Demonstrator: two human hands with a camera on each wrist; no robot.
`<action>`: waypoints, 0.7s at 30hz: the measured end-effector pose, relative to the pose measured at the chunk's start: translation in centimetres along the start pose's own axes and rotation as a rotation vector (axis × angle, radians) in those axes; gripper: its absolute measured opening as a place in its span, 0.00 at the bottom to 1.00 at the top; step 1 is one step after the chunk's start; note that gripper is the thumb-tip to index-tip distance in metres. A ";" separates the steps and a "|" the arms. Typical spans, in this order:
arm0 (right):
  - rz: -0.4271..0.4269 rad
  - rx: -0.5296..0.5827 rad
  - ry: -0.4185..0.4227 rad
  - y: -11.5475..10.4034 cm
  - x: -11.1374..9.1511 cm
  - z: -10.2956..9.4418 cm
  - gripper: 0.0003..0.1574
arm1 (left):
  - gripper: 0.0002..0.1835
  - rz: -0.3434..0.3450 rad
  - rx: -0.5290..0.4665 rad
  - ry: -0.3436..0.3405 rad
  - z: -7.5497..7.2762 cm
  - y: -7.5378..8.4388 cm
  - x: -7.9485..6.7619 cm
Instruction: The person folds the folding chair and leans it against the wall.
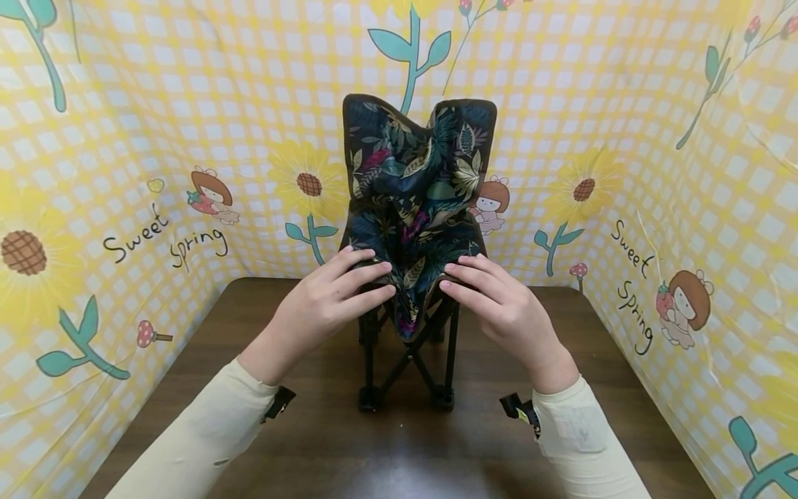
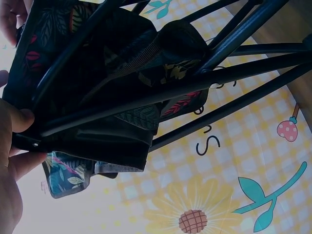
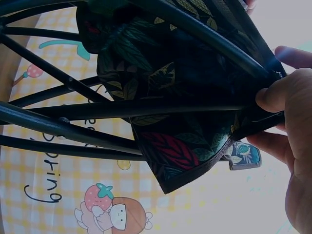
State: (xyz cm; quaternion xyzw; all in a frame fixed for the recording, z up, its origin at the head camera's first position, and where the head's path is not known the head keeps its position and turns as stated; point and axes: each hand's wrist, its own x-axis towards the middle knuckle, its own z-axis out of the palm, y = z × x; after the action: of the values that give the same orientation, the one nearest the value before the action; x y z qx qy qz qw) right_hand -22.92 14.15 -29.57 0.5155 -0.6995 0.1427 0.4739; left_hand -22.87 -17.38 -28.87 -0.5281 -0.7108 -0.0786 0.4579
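Head view: your L hand (image 1: 325,298) & R hand (image 1: 508,306) are gripping the folding chair (image 1: 408,229) at its front corners, fingers (image 1: 368,276) atop, thumbs (image 2: 22,118) below, prob. steadying both sides; it's standing twd far edge of surface (image 1: 312,450).

The brown desk (image 1: 399,457) lies beneath the left grip (image 1: 327,298) and the right grip (image 1: 505,305). A yellow checked cloth (image 1: 536,90) rises beyond both and on either side. Left of the left grip it bears a sunflower (image 1: 25,253), "Sweet Spring" lettering (image 1: 137,233) and a mushroom (image 1: 146,334); right of the right grip, a girl (image 1: 692,294) holding a strawberry (image 1: 665,300).
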 end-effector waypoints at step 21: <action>0.002 0.024 0.000 0.0 0.4 0.1 0.25 | 0.20 -0.002 -0.014 -0.007 0.0 0.0 0.3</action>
State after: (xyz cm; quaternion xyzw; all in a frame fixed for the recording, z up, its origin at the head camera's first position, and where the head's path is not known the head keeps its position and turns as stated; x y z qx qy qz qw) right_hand -22.98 13.82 -29.30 0.5205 -0.6983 0.1517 0.4674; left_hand -22.91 -17.18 -28.62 -0.5307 -0.7125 -0.0820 0.4516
